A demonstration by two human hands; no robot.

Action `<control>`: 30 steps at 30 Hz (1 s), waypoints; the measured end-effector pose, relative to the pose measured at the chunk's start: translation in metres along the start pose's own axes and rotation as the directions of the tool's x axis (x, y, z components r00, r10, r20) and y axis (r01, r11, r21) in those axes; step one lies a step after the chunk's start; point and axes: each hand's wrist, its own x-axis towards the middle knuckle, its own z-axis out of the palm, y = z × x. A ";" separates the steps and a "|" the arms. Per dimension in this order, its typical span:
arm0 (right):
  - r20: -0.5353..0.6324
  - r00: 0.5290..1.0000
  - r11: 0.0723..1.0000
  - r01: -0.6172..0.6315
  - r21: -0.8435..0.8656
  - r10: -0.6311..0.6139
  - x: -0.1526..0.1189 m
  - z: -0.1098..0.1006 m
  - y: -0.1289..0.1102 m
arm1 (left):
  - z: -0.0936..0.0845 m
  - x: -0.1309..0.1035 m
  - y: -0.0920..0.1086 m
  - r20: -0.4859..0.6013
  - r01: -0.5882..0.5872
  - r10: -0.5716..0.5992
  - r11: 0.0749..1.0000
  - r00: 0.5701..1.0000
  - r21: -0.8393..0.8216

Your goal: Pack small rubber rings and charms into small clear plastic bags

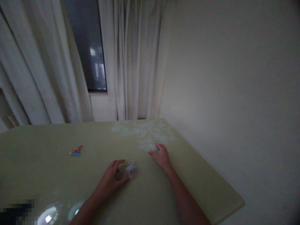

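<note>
My left hand curves its thumb and fingers around the left side of a clear container with small coloured pieces inside, near the middle of the table. Farther back and to the right, my right hand has its thumb and index finger apart beside a small whitish item lying over the white floral pattern; the item's exact shape is too faint to tell. A little heap of bright multicoloured pieces lies on the left part of the table, away from both hands.
The pale green table has its right edge along a plain wall. Curtains and a dark window stand behind it. A dark blurred object is at the lower left.
</note>
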 end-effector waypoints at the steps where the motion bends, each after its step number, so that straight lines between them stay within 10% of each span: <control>1: -0.012 0.999 0.997 -0.039 -0.073 0.038 0.002 -0.001 0.006 | 0.001 0.000 0.000 -0.004 0.012 -0.012 1.000 1.000 0.005; 7: -0.049 0.998 0.970 -0.052 -0.237 0.041 -0.005 -0.003 0.004 | 0.006 -0.002 0.001 -0.065 0.004 -0.001 0.999 0.998 0.048; 15: 0.300 0.936 0.944 0.086 0.318 -0.186 -0.065 0.046 -0.070 | 0.013 0.000 -0.008 -0.213 -0.140 0.177 0.974 0.961 0.177; 30: 0.359 0.899 0.947 0.152 0.282 -0.251 -0.076 0.052 -0.079 | -0.001 -0.001 -0.008 0.060 -0.419 0.458 0.743 0.887 0.523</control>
